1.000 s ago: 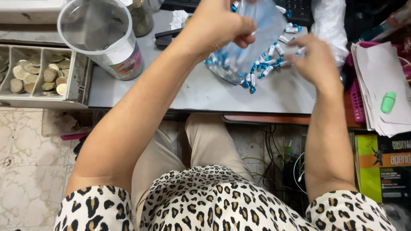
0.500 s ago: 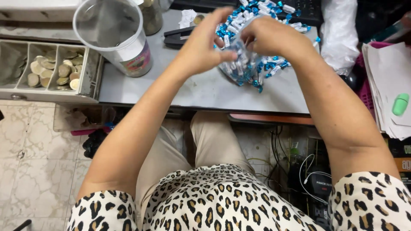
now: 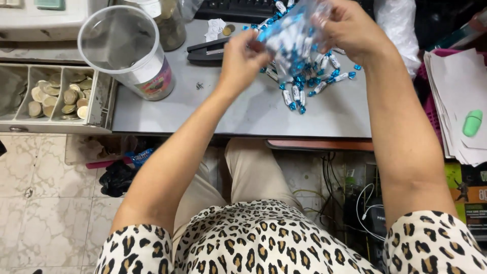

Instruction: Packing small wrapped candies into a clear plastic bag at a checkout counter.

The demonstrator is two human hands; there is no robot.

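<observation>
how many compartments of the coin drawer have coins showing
2. In the grey metal coin drawer, coins fill the middle compartment and the right compartment; the left one looks bare, though the frame edge cuts it off.

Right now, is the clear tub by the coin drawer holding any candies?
No: the tub looks empty, while the candies lie on the desk under the bag.

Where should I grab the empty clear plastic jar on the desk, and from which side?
Probably wrap the clear plastic jar around its labelled lower wall, coming from its right. It stands upright with an open mouth; the coin drawer crowds its left, while the grey desk is bare on its right.
</observation>
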